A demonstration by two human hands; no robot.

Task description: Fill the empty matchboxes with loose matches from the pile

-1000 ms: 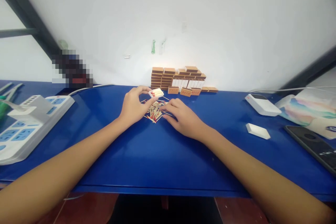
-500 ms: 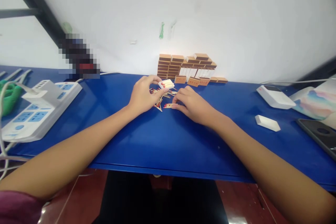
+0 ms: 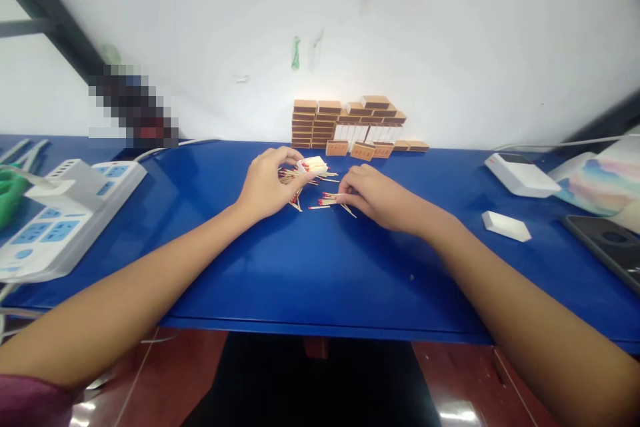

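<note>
Near the middle of the blue table, my left hand holds a small white matchbox tray between thumb and fingers, with matches inside it. Loose red-tipped matches lie in a pile beneath and beside that hand. My right hand is closed, pinching a small bunch of matches just above or on the table. Some of the bunch fans out at different angles. Behind the hands, stacked brown matchboxes stand against the wall, with several more boxes leaning in front.
A white power strip with cables lies on the blue table at the left. To the right are a white device, a small white block, a dark phone and a colourful bag.
My right hand has shifted slightly right, and the matches at its fingertips have spread apart. My left hand still holds the tray. The camera view has shifted a little.
</note>
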